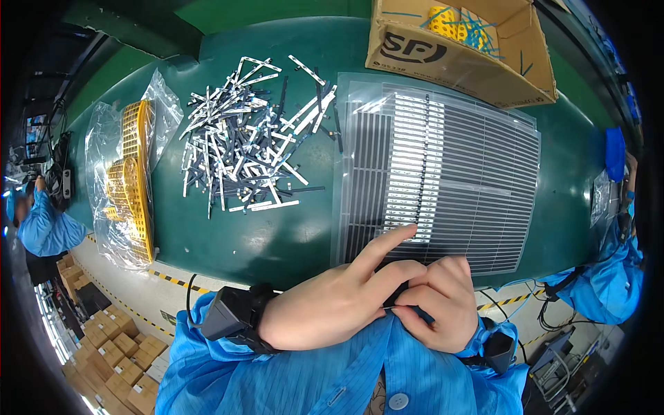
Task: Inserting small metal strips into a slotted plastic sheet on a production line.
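Both hands meet at near edge of green desk (277, 242). Left hand (332, 304) and right hand (439, 311) pinch small dark strip (395, 299) together, left forefinger resting on clear sheet of strips (443, 173). Loose strip pile (249, 138) lies beyond.

Bright overhead light, sheet glare, fisheye-bent dark rim.

The mat (235, 242) is dark green, the landmark here. On its right half lies a clear sheet (477, 180) ruled with grey and silver stripes. At the mat's middle, a pile of strips (242, 138), silver-white mixed with black. On its left, yellow perforated trays (135, 173) in clear plastic. At its far edge, a brown box (456, 48) holding yellow and blue pieces. Along its near edge, black-and-yellow hazard tape (173, 278). Sleeves (311, 373) are bright blue.
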The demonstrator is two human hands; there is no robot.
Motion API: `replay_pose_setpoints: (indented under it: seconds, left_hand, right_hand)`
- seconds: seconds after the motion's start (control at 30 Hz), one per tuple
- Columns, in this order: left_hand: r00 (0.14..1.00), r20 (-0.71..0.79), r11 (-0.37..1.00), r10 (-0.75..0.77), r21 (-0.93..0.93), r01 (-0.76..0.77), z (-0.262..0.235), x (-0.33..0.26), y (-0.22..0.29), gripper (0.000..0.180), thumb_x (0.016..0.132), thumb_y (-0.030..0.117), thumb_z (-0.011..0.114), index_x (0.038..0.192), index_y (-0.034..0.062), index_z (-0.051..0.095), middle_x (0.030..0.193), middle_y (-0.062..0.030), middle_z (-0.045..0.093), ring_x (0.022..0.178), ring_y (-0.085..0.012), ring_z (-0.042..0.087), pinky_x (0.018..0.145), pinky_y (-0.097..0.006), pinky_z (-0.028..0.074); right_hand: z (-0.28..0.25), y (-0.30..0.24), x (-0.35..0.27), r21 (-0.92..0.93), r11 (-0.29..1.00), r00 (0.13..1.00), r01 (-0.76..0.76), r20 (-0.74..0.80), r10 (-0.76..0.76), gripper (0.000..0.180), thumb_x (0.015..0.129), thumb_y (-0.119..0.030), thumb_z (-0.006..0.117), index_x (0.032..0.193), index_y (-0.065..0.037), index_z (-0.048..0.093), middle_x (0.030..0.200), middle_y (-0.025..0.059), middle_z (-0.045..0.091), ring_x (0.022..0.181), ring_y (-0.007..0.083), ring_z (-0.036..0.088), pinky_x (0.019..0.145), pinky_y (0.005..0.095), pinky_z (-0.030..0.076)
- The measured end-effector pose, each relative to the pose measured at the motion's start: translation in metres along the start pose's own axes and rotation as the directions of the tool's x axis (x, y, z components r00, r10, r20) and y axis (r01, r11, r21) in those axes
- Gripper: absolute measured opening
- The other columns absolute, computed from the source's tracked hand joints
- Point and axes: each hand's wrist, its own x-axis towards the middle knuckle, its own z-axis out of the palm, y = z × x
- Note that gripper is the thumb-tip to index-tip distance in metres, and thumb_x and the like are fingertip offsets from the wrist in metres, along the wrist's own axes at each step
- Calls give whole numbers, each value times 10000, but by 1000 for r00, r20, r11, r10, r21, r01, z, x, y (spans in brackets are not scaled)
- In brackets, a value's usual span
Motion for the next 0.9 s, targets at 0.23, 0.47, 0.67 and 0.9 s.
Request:
replay_pose_setpoints:
  seconds: [0.23, 0.47, 0.67, 0.9]
  left_hand:
    - [998, 35, 999, -48, 8, 47, -2, -2, 1, 575, 792, -52, 696, 1309, 67, 474, 1532, -190, 259, 981, -312, 651, 740, -342, 571]
    - [999, 29, 999, -27, 47, 25, -3, -3, 0, 587, 782, -53, 706, 1306, 56, 466, 1526, -192, 266, 943, -303, 668, 725, -342, 570]
    - [993, -102, 974, -53, -225, 28, -7, -4, 0, 566, 793, -32, 742, 1288, 18, 471, 1518, -199, 270, 949, -195, 684, 797, -320, 551]
    - [852, -517, 967, 86, -162, -195, -3, -20, -41, 410, 811, -59, 646, 1199, 20, 537, 1385, -208, 459, 1185, -221, 559, 990, -356, 432]
  right_hand:
    - [3, -4, 1, -31, 999, 1000, -8, 10, 9, 225, 657, -153, 789, 830, -124, 649, 861, -8, 579, 736, 200, 512, 700, 360, 349]
    - [3, -6, 2, -68, 998, 1000, -3, -1, 3, 201, 653, -148, 787, 806, -136, 657, 865, -22, 583, 750, 189, 519, 731, 361, 345]
    - [3, -4, 1, -27, 999, 995, -35, -89, 32, 195, 630, -92, 763, 793, -137, 666, 842, -6, 587, 766, 207, 525, 760, 375, 337]
    - [6, 15, -12, 204, 923, 854, -327, -355, 381, 140, 633, 28, 592, 738, -61, 566, 846, 76, 520, 826, 243, 441, 769, 335, 349]
